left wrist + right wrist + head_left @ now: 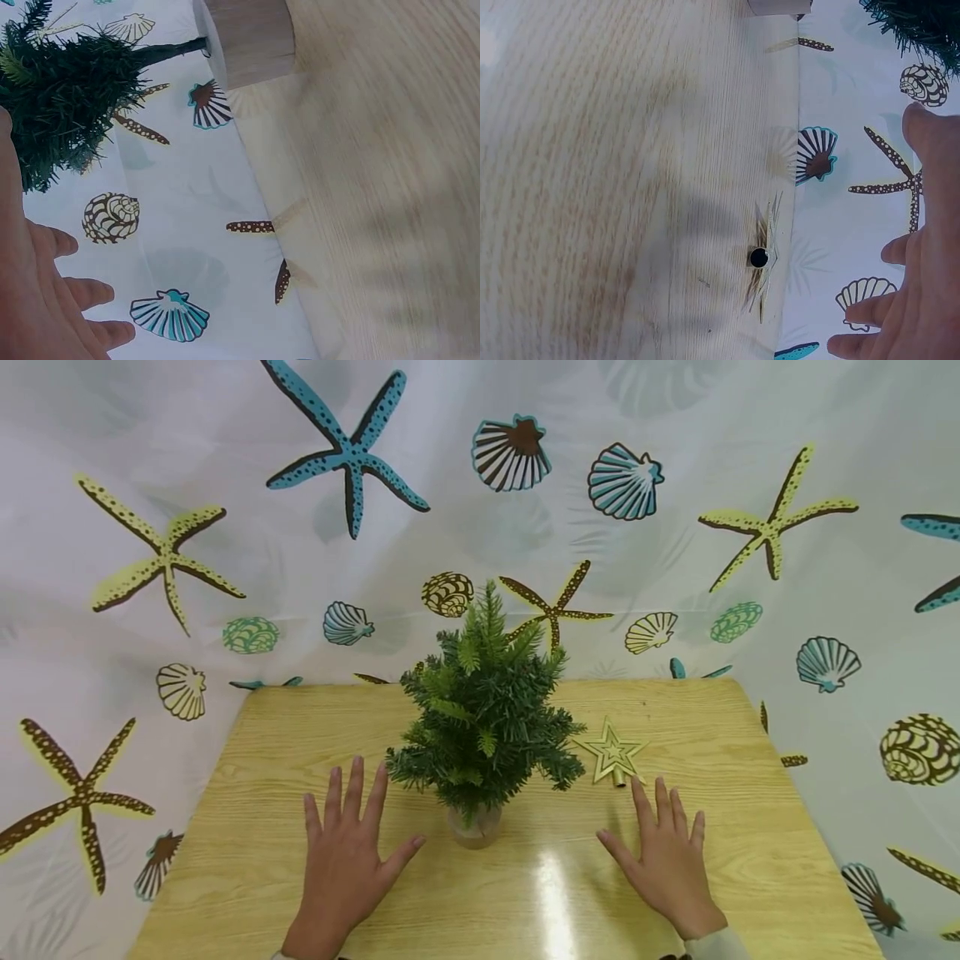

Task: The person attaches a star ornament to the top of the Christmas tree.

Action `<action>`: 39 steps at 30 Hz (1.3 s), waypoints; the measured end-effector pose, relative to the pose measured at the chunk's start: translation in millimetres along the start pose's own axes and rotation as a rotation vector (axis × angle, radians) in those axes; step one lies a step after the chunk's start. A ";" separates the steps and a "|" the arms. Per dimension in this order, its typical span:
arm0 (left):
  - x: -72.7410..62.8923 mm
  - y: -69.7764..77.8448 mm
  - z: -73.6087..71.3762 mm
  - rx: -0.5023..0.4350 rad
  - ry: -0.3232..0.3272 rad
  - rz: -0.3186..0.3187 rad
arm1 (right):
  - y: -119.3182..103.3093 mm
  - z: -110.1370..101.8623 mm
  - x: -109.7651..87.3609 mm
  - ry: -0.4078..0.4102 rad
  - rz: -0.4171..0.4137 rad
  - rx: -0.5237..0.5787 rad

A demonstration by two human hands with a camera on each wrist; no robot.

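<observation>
A small artificial Christmas tree stands upright on a round wooden base in the middle of the table. To its left is my left hand, fingers spread and straight, holding nothing. On the tree's other side my right hand is also spread, palm down and free of any object. Beyond the right fingertips lies a gold star tree topper, its short socket towards me. In the right wrist view the star appears edge-on, showing the dark hole of its socket.
The light wooden table has rounded far corners. Behind it and along both sides hangs a white cloth printed with starfish and shells. Light glares off the tabletop between the hands.
</observation>
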State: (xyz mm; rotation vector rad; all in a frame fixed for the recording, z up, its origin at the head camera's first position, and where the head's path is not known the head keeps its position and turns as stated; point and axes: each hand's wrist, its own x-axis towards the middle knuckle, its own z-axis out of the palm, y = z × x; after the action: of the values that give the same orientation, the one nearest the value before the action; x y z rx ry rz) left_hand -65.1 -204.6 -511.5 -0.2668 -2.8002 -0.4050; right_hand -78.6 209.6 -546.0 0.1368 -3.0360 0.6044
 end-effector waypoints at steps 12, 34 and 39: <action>7.0 11.7 -9.7 -0.049 0.046 0.023 | 1.0 -1.0 7.1 0.011 0.006 0.020; 29.1 45.2 -45.5 -0.428 0.126 -0.001 | 16.5 -8.1 18.4 -0.029 0.068 0.061; 35.4 52.0 -54.8 -0.483 0.130 -0.002 | 21.1 -7.6 21.9 -0.056 0.091 0.095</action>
State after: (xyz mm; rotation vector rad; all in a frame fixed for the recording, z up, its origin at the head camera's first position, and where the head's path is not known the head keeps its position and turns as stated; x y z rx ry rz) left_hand -72.1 -167.3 -437.3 -0.3255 -2.5383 -1.0575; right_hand -102.1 230.3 -545.7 0.0193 -3.0820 0.7643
